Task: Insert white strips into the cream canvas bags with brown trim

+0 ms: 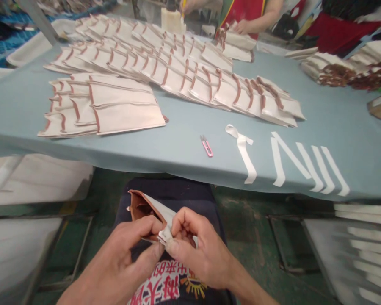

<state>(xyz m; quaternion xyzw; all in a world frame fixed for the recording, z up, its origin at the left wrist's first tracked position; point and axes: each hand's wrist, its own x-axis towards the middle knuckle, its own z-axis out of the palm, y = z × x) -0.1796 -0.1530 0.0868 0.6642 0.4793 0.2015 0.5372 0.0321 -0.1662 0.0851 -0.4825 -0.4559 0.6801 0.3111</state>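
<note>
Low in the view, over my lap, both hands pinch one small white fabric piece with a brown lining [147,207]. My left hand [123,258] grips its lower edge between thumb and fingers. My right hand [197,248] pinches the same corner from the right, fingers curled. The piece's brown open end points up and left. Small pink thread snips [207,146] lie on the blue table [184,140] just beyond my hands, untouched.
Rows of overlapping white pieces with brown trim [178,72] cover the table, with a nearer stack [101,106] at left. White ribbon strips [305,163] lie near the front edge. A person in a red apron [247,17] works across the table. More stacks [346,67] sit at right.
</note>
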